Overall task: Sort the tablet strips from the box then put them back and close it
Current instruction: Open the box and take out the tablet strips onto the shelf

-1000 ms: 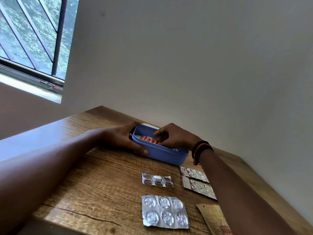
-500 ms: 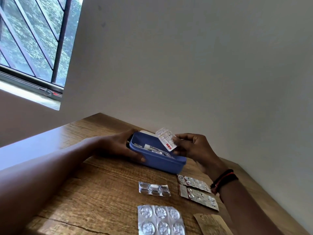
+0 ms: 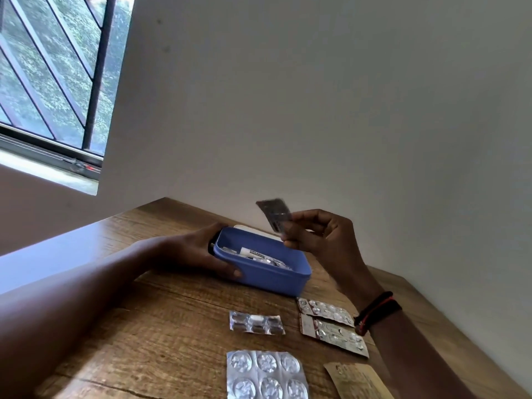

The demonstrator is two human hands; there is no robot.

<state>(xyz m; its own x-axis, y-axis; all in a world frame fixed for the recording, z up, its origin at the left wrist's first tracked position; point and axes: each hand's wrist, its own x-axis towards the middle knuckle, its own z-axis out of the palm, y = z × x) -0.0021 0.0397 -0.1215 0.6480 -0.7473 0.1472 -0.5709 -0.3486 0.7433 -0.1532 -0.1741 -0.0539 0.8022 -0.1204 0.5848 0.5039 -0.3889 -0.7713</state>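
Raised higher, strip (image 3: 273, 215) near upright, pinched by right hand (image 3: 322, 240), left hand (image 3: 195, 251) gripping box (image 3: 273, 279)

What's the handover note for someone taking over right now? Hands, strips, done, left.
Left hand grips the left end of the blue box, which stands open on the table.
Right hand pinches a blurred strip, raised above the box.
Done: five strips laid out nearer than the box: small strip, six-blister strip, far long strip, near long strip, tan strip.
Left, probably: set this one down, take out the remaining contents, return everything, close it.
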